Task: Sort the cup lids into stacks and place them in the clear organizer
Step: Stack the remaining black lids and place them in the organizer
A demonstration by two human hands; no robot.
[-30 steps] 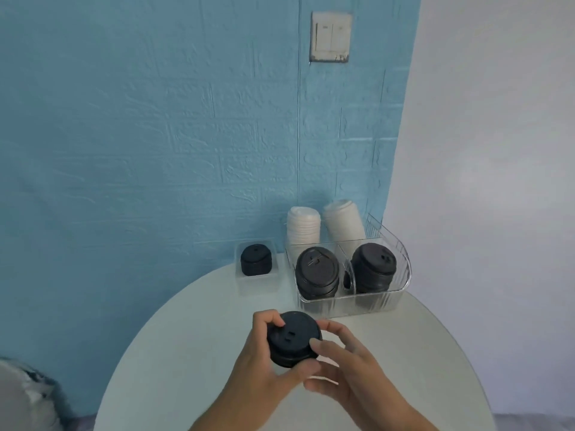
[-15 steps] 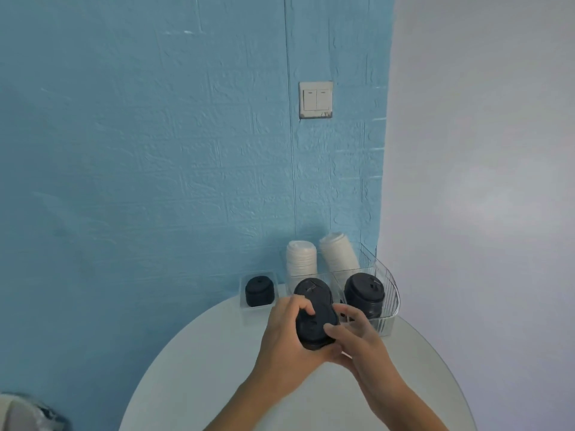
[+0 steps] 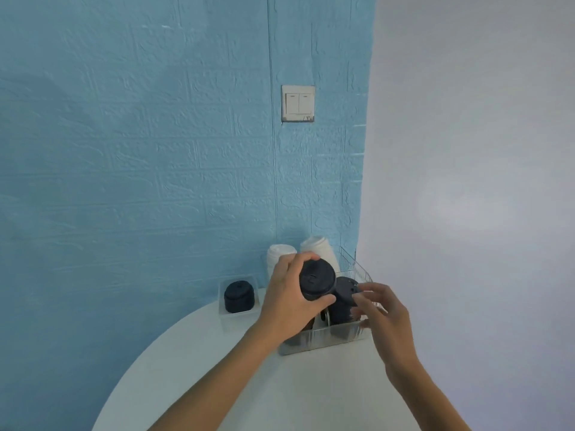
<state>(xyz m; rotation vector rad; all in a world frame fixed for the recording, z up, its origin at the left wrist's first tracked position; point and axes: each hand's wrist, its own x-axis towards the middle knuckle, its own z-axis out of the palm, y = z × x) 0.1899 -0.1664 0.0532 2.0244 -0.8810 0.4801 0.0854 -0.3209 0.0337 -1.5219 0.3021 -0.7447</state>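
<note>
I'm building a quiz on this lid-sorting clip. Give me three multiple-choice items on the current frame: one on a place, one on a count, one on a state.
1. Where is the small tray with one dark stack?
A. left of the clear organizer
B. right of it
C. inside it

2. How many white lid stacks stand at the organizer's back?
A. one
B. two
C. four

3. What is the left hand doing?
A. lying flat on the table
B. gripping a dark lid stack
C. pressing the wall switch

Key: A, it sits left of the organizer; B, two white stacks; B, the left hand wraps the dark stack.
</note>
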